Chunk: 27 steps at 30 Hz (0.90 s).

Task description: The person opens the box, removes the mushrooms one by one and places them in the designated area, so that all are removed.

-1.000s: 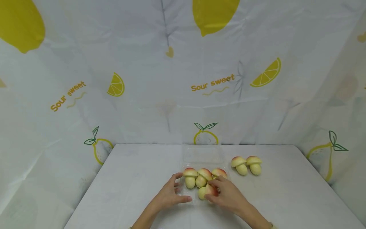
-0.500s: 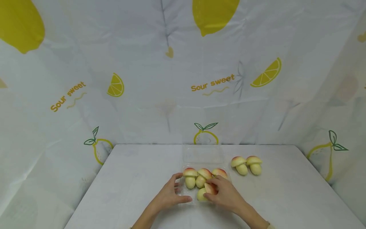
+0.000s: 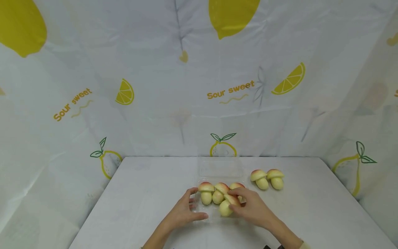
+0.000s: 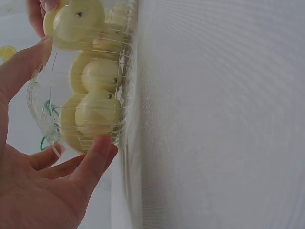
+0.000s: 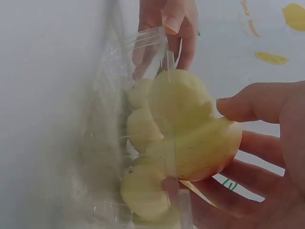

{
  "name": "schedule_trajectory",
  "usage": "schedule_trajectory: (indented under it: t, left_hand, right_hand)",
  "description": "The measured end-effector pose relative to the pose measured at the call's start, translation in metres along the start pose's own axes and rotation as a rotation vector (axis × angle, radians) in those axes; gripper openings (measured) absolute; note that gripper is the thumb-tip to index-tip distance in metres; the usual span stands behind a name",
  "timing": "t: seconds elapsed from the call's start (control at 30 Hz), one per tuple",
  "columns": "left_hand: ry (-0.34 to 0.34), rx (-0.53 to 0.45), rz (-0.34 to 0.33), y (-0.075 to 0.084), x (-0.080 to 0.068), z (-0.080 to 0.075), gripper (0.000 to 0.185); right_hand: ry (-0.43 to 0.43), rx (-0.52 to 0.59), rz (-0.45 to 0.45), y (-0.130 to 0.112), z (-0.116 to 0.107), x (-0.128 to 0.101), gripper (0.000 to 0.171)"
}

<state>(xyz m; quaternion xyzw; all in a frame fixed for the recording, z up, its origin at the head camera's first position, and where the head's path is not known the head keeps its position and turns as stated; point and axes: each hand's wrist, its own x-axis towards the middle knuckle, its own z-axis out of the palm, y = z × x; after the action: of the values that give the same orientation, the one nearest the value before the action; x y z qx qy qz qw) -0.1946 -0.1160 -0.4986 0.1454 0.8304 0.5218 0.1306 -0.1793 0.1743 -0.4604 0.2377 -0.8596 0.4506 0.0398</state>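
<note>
A clear plastic clamshell box [image 3: 203, 210] stands in front of me with its lid [image 3: 221, 168] folded back. My left hand [image 3: 183, 211] holds the box's left end, thumb by the front rim and fingers against the side wall. My right hand [image 3: 256, 209] grips a pale yellow artificial mushroom [image 3: 226, 208] by its reddish cap, thumb on one side and fingers on the other. That mushroom is tilted over the front right of the box, its rounded stem towards the left. Behind it, artificial mushrooms [image 3: 206, 197] line the back of the box; the right one is partly hidden by my fingers.
Two more artificial mushrooms, one [image 3: 259, 180] beside the other [image 3: 275, 179], lie on the white table [image 3: 149, 183] right of the box. A lemon-print cloth [image 3: 164, 114] hangs behind and around the table.
My right hand has turned the mushroom so its cap leans up and back, and shifted it slightly right. The left hand stays at the box's left end.
</note>
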Motion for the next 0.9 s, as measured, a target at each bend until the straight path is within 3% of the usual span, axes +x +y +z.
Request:
schedule_trajectory:
  t: [0.23,0.57,0.9]
  left_hand:
    - [0.0,0.003,0.007,0.0,0.001,0.001,0.095]
    - [0.003,0.0,0.016,-0.002,0.002,0.0,0.095]
    - [-0.003,0.005,0.018,-0.004,0.002,0.0,0.095]
  right_hand:
    - [-0.019,0.011,0.065,-0.004,-0.018,-0.001,0.033]
    - [0.067,-0.017,-0.062,0.0,-0.034,-0.005,0.031]
    - [0.123,-0.075,-0.021,0.003,-0.059,-0.014,0.032]
